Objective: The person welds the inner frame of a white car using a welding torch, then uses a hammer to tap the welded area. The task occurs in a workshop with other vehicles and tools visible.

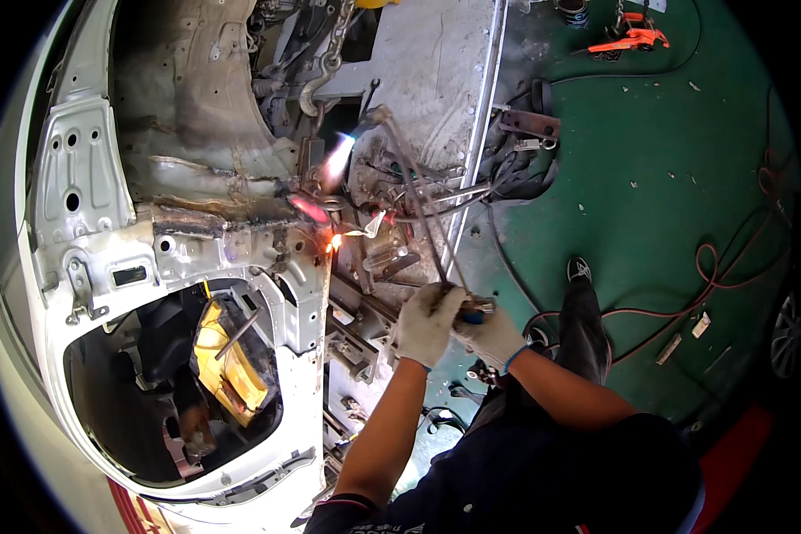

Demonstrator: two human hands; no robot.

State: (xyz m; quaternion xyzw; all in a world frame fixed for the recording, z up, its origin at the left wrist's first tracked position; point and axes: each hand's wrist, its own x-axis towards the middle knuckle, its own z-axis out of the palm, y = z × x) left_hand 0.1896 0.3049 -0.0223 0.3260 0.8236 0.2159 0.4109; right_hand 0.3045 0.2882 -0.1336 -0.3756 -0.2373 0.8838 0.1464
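Both my hands wear pale work gloves and are closed round a gas torch (411,182). My left hand (423,326) wraps its handle, and my right hand (492,336) grips beside it at the valve end, where a blue part (473,318) shows. From my hands the torch's long thin tubes reach away to a bent tip. A white-blue flame (337,162) points from the tip at the white car body (304,307). There a patch of metal (310,209) glows red, and a small orange flame (333,242) burns just below it.
A chain with a hook (319,84) hangs beyond the torch. Metal tools and clamps (387,254) lie on the grey platform (432,80). Red and dark hoses (712,280) cross the green floor. A yellow case (227,360) sits inside the car opening. An orange lever hoist (632,37) lies far right.
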